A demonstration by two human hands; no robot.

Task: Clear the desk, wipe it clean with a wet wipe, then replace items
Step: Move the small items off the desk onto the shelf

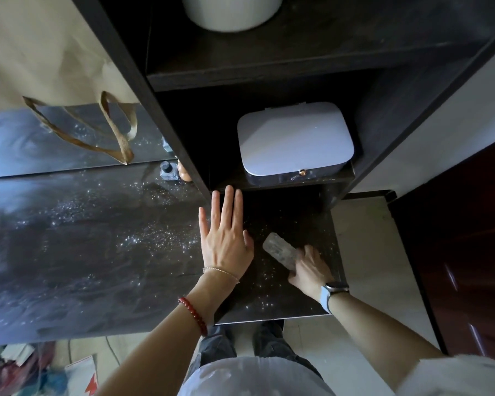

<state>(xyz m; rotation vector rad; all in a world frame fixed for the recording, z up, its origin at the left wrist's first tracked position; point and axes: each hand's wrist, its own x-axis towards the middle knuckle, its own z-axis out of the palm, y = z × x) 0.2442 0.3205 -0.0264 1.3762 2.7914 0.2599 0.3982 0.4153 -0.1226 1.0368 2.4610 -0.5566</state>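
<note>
- The near edge of the dark, speckled worktop point(97, 252) runs just in front of the person's legs; pale floor tiles point(363, 252) show past its right edge, and a dark red door point(463, 252) stands further right.
- The right hand point(309, 270), with a watch on its wrist, grips a folded, greyed wet wipe point(279, 250) and presses it onto the worktop near the right edge.
- The left hand point(226, 238) lies flat on the worktop just left of the wipe, fingers straight and spread, holding nothing; the two hands are close but not touching.
- To the left the worktop stretches wide and bare, shiny with glare.
- Further back, a small glass bottle point(169, 170) stands against the shelf unit's upright side panel point(166, 110).
- A brown paper bag point(40, 52) sits at the far left, its handles point(109, 132) flopped forward.
- On the lower shelf, a closed white box point(293, 141) with a small metal clasp fills most of the compartment; its contents are hidden.
- On the shelf above it, a round white container point(232, 12) is cut off by the frame.
</note>
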